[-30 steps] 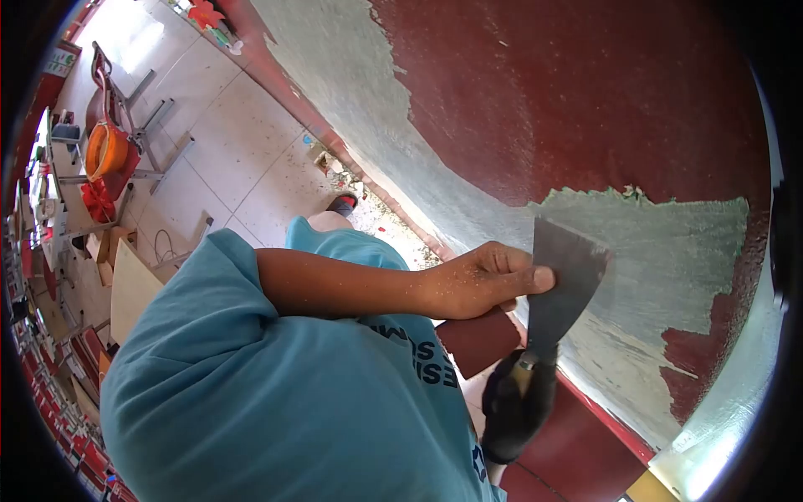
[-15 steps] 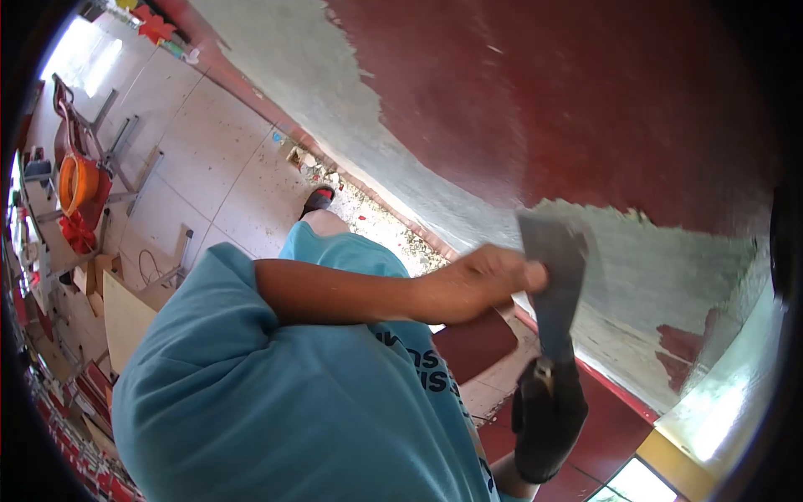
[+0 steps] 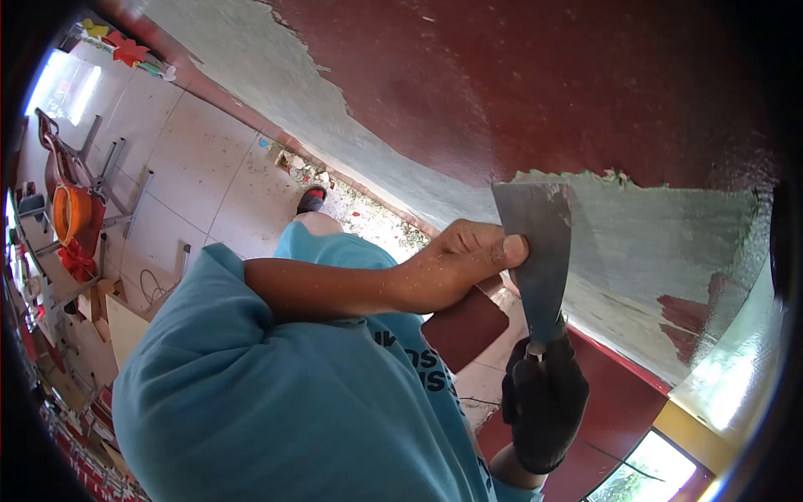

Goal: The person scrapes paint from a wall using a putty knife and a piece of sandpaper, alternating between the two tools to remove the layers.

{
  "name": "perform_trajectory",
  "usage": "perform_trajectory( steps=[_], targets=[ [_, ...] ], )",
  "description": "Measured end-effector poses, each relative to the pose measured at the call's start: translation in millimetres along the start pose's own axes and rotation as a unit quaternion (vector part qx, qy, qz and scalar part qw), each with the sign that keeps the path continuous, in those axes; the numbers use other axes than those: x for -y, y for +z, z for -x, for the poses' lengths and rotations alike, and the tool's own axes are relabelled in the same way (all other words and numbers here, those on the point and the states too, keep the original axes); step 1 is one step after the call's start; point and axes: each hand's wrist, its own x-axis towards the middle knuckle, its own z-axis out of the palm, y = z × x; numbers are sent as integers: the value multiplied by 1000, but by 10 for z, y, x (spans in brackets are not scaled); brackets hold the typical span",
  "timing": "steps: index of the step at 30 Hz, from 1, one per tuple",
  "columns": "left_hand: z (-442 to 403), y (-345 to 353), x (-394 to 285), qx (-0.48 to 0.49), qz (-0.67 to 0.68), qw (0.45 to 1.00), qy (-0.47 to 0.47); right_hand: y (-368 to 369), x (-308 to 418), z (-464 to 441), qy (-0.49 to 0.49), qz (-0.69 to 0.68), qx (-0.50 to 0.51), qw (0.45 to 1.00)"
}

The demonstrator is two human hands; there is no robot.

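Observation:
My right hand (image 3: 548, 406), in a black glove, is wrapped around the handle of a wide-bladed paint scraper (image 3: 545, 259). My bare left hand (image 3: 452, 266) grips the side of the blade, thumb on its face and the other fingers hidden behind. The blade's broad end points up at the wall, close to the ragged border where dark red paint (image 3: 468, 92) meets a scraped grey-green area (image 3: 652, 243). Whether the edge touches the wall, I cannot tell.
Paint flakes and debris (image 3: 368, 217) lie along the wall's foot on the tiled floor (image 3: 201, 159). A chair with an orange object (image 3: 71, 213) stands at the left. A window (image 3: 648, 468) shows at lower right. A shoe (image 3: 312, 199) is near the debris.
Both hands and the scraper appear slightly further left and the blade is now sharp instead of blurred. The view has shifted a little; both hands keep their hold.

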Motion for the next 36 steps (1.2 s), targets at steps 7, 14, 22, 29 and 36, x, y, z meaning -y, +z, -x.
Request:
perform_trajectory(
  steps=[7, 14, 22, 29, 36],
  targets=[
    [-30, 98, 157, -69, -50, 996, -24, -62, 17, 144, 36, -71, -53, 995],
    [-5, 138, 81, -63, 68, 995, -24, 36, -45, 111, 7, -134, -23, 991],
    [30, -11, 25, -71, 0, 997, -36, 16, -160, -34, -56, -77, -48, 994],
    [69, 61, -49, -64, 12, 997, -51, 39, -58, 72, -41, -96, -38, 994],
    [20, 112, 81, -65, -11, 995, -81, -126, -46, 140, 99, -233, 64, 965]
  ],
)
